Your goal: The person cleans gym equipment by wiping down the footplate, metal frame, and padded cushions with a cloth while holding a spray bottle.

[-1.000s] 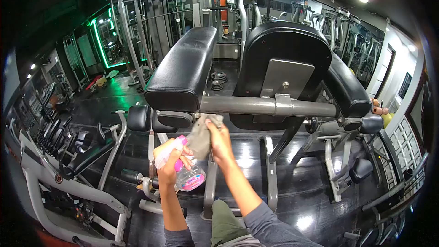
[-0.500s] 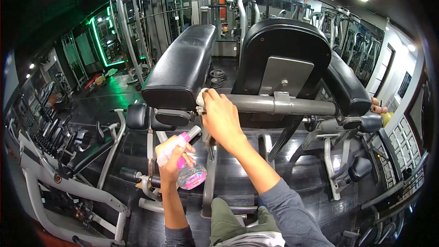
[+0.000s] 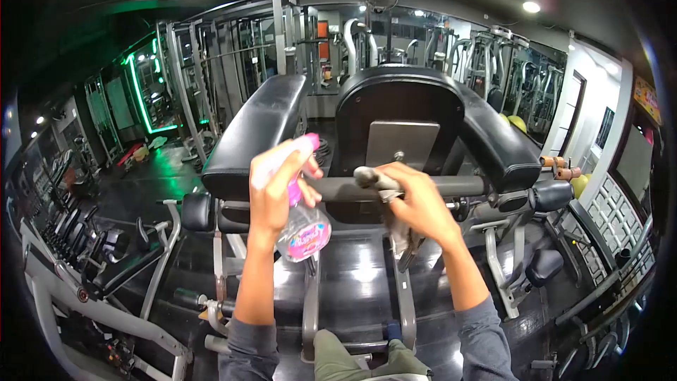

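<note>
My left hand (image 3: pixel 276 187) is wrapped round a clear spray bottle (image 3: pixel 308 240) with a pink and white trigger head, held upright below the left black pad (image 3: pixel 261 123). In my right hand (image 3: pixel 419 201) is a grey cloth (image 3: pixel 399 233), bunched between thumb and fingers and hanging down. That hand is in front of the grey crossbar (image 3: pixel 462 185), under the metal plate of the black backrest (image 3: pixel 402 102). Whether the cloth touches the bar I cannot tell.
Another long black pad (image 3: pixel 493 141) slopes down at the right of the machine. Grey frame legs (image 3: pixel 310 303) stand on the dark floor. Exercise machines (image 3: pixel 106 324) are at the left, and a padded seat (image 3: pixel 544 268) is at the right.
My right hand with the cloth has left the bar's left end and moved right. My left hand has raised the bottle. The view has tilted up, showing more ceiling.
</note>
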`<act>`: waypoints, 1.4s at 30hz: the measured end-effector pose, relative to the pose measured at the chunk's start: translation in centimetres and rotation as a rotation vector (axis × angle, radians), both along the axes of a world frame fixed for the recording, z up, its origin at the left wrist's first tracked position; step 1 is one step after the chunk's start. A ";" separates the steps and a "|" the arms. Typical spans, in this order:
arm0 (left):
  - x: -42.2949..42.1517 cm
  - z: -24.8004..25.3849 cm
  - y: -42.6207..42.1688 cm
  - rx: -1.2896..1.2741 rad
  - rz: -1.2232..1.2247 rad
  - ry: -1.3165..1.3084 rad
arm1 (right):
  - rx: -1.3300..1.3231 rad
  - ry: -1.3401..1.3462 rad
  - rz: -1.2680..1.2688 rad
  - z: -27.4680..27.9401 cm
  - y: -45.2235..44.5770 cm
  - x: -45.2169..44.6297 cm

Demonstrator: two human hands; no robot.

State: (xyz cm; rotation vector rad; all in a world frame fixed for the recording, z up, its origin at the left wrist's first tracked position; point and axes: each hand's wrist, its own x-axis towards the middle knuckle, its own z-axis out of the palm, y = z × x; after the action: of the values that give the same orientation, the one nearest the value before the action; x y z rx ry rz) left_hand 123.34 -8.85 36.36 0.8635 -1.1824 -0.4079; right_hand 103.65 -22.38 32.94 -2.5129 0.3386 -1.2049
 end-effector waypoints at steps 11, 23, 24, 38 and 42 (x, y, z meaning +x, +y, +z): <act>-3.5 9.5 -8.7 0.045 0.021 -0.242 | -0.064 -0.289 -0.158 9.3 -2.4 -8.3; -0.9 6.7 -10.4 0.071 -0.126 -0.167 | -0.649 -0.044 -0.313 14.5 -4.6 1.6; -0.9 6.5 -10.4 0.054 -0.150 -0.112 | -0.639 -0.064 -0.355 14.4 -4.4 1.7; -2.3 4.6 -10.5 0.026 -0.225 -0.071 | -0.390 -0.205 -0.447 13.5 -7.0 -2.2; -4.2 3.8 -11.2 0.042 -0.272 -0.069 | -0.504 -0.171 -0.438 13.1 -5.5 -0.8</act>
State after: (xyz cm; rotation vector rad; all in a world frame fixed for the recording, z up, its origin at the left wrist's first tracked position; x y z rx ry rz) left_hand 119.16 -20.06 40.13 0.7596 -1.3648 -0.6295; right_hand 102.88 -27.86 46.05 -2.8078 0.6331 -1.8600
